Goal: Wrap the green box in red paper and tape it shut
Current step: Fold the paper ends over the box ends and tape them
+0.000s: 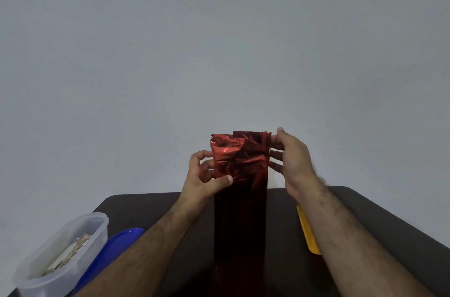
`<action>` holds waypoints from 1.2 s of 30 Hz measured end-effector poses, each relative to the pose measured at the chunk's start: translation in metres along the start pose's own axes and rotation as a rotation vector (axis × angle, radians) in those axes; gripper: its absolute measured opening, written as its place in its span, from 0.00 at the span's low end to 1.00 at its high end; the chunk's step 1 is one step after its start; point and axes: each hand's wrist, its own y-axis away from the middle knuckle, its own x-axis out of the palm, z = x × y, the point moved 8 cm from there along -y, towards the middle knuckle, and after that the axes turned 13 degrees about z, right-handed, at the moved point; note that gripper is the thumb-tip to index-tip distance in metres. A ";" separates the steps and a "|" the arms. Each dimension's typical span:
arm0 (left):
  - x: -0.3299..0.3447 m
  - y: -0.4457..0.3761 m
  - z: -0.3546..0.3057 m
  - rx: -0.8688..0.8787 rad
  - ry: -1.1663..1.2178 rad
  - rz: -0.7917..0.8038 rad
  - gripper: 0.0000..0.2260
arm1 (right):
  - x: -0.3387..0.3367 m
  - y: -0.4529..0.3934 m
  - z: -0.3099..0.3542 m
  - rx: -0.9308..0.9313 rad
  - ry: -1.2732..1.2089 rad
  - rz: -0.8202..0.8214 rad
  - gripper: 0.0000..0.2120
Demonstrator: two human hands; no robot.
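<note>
The box (239, 218) stands upright mid-counter (365, 214), fully sheathed in red paper (239, 158), no green showing. Left hand (207, 180) pinches the crumpled top, right hand (289, 158) pinches its far side. Ends look unfolded; taping likely remains.

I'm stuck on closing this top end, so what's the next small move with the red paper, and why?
Probably fold the loose top of the red paper down flat. It stands upright on the dark table, crumpled and open at the top, with the left hand pinching one edge and the right hand the other. No tape shows.
</note>
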 end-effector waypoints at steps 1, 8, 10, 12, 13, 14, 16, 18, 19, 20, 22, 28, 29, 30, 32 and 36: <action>-0.002 0.001 -0.001 0.008 -0.020 -0.017 0.38 | -0.002 0.002 -0.001 -0.003 0.021 -0.020 0.22; 0.005 0.004 -0.006 0.001 -0.088 0.031 0.43 | -0.025 0.037 0.003 -0.140 0.237 -0.118 0.17; 0.009 0.005 -0.007 -0.015 -0.112 0.068 0.44 | -0.037 0.047 0.004 -0.185 0.334 -0.132 0.16; 0.013 0.007 -0.008 -0.022 -0.134 0.097 0.44 | -0.050 0.062 0.007 -0.252 0.440 -0.160 0.13; 0.015 0.008 -0.010 -0.020 -0.142 0.106 0.45 | -0.055 0.070 0.008 -0.292 0.499 -0.177 0.11; 0.015 0.008 -0.012 -0.019 -0.150 0.107 0.46 | -0.062 0.078 0.009 -0.329 0.558 -0.194 0.09; 0.013 0.009 -0.016 -0.015 -0.162 0.086 0.50 | -0.074 0.091 0.006 -0.374 0.679 -0.215 0.09; 0.010 0.009 -0.019 -0.009 -0.177 0.062 0.53 | -0.086 0.100 -0.001 -0.387 0.761 -0.215 0.15; 0.008 0.009 -0.021 -0.004 -0.186 0.054 0.54 | -0.091 0.103 -0.005 -0.378 0.774 -0.215 0.18; 0.008 0.009 -0.022 -0.001 -0.195 0.048 0.55 | -0.096 0.107 -0.009 -0.366 0.776 -0.214 0.20; 0.008 0.010 -0.025 0.007 -0.214 0.044 0.56 | -0.106 0.113 -0.020 -0.348 0.768 -0.212 0.21; 0.005 0.015 -0.045 0.126 -0.307 -0.075 0.51 | -0.132 0.109 -0.057 -0.134 0.797 -0.133 0.31; 0.007 0.019 -0.056 0.195 -0.382 -0.136 0.49 | -0.134 0.108 -0.061 -0.105 0.787 -0.112 0.33; 0.009 0.025 -0.069 0.282 -0.478 -0.215 0.48 | -0.136 0.107 -0.065 -0.086 0.776 -0.091 0.35; 0.019 0.041 -0.100 0.494 -0.728 -0.391 0.46 | -0.136 0.105 -0.074 -0.049 0.773 -0.039 0.40; 0.090 0.074 -0.138 0.949 -1.227 -0.342 0.32 | -0.139 0.104 -0.093 0.035 0.782 0.034 0.48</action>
